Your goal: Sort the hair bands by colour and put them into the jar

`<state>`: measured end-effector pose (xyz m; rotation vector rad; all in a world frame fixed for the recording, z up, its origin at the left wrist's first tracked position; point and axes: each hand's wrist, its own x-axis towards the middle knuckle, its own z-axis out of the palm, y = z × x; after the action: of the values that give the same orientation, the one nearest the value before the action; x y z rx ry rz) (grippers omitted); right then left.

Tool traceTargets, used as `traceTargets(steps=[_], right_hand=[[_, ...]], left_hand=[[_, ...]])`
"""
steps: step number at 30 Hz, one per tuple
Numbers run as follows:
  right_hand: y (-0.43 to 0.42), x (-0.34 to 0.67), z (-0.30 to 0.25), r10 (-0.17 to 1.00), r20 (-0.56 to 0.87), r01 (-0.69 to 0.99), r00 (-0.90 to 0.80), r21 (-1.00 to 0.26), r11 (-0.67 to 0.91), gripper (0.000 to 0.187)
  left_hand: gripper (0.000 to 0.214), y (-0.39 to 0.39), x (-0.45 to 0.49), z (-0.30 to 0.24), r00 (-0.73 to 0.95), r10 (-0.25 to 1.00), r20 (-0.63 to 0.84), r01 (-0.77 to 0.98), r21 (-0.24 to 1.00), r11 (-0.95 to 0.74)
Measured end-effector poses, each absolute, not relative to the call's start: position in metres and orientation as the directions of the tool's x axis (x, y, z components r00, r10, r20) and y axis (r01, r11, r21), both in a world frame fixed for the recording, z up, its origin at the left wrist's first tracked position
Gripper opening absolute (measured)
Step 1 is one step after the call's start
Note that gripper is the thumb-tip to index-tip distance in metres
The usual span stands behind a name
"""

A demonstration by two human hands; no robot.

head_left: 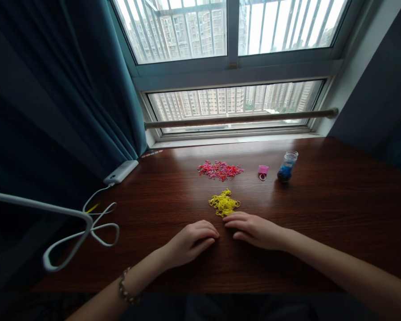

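A loose pile of small yellow rubber bands [224, 203] lies on the brown wooden table in front of me. My right hand [254, 229] rests at the near edge of that pile, its fingers apart and the fingertips at or touching the closest bands. To its left, my left hand [195, 240] lies on the tabletop just short of the pile, fingers loosely stretched and nothing visible in them. Farther back is a second pile of pink and red rubber bands [219, 170].
At the back right stand a clear glass jar [286, 167] with blue contents and a small pink cap [263, 169] with a ring. On the left are a white power strip [120, 172] and a looping white cable [111, 244]. A window bar [240, 119] crosses behind the table [337, 214].
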<state>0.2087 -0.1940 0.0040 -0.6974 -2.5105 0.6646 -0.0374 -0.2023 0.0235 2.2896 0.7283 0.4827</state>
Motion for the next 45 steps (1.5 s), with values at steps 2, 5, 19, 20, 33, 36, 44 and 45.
traceTargets(steps=[2,5,19,20,33,36,44,45], right_hand=[[-0.173,0.207,0.005,0.636,0.365,0.314,-0.680,-0.640,0.702,0.030],[-0.151,0.209,0.011,0.723,0.465,0.280,-0.510,-0.705,0.651,0.028],[-0.085,0.359,-0.020,0.476,0.781,0.825,0.405,-0.537,0.179,0.082],[-0.079,0.362,-0.027,0.514,0.755,0.807,0.406,-0.560,0.185,0.082],[-0.114,0.314,-0.009,0.846,0.496,0.645,0.195,-0.715,0.270,0.052],[-0.132,0.294,0.002,0.884,0.467,0.622,0.031,-0.701,0.349,0.046],[-0.159,0.271,0.017,0.867,0.450,0.611,-0.211,-0.632,0.477,0.045],[-0.160,0.270,0.017,0.867,0.439,0.610,-0.236,-0.627,0.483,0.045]], left_hand=[[0.025,-0.191,-0.033,0.018,0.712,0.678,0.185,0.405,0.680,-0.611],[0.022,-0.168,-0.029,0.009,0.591,0.757,0.279,0.490,0.621,-0.612],[0.074,-0.089,0.003,0.006,0.648,0.748,0.140,0.660,0.387,-0.644],[0.072,-0.084,0.006,0.008,0.675,0.728,0.122,0.647,0.377,-0.663],[0.026,-0.060,0.025,0.029,0.783,0.615,-0.095,0.610,0.317,-0.726],[0.016,-0.059,0.026,0.029,0.785,0.615,-0.072,0.596,0.358,-0.719],[0.014,-0.063,0.020,0.038,0.738,0.674,0.013,0.525,0.617,-0.587],[0.014,-0.063,0.020,0.039,0.719,0.695,0.011,0.516,0.661,-0.545]])
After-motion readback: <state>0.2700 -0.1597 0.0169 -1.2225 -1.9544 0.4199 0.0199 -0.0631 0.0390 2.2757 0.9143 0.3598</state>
